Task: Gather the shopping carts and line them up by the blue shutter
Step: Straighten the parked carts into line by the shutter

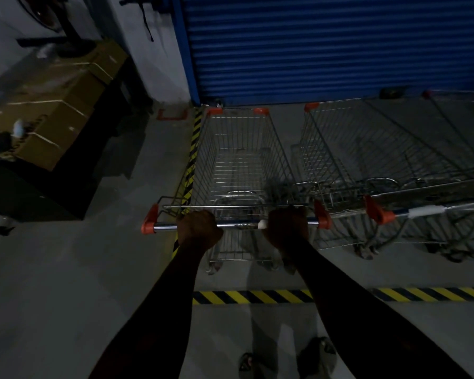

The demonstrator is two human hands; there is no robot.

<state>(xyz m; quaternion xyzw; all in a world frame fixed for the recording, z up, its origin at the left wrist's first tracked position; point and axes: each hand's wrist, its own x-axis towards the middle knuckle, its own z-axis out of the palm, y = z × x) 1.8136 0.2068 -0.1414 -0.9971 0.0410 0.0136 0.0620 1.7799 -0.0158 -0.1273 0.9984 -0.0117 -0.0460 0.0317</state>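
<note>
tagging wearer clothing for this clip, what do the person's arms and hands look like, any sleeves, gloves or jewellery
Both forearms are bare up to the frame edge, with no sleeves in view. The left hand and right hand wear no gloves. No rings, watch or bands show, though the dim light could hide small items.

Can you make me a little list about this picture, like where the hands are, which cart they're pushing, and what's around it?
left hand: left hand closed around the cart handle
right hand: right hand closed around the same handle
held cart: empty wire shopping cart, front end near the blue shutter
neighbours: parked carts to its right, also facing the shutter
floor marks: yellow-and-black striped tape across the floor, more along the held cart's left side
left side: cardboard boxes
light: dim
</note>
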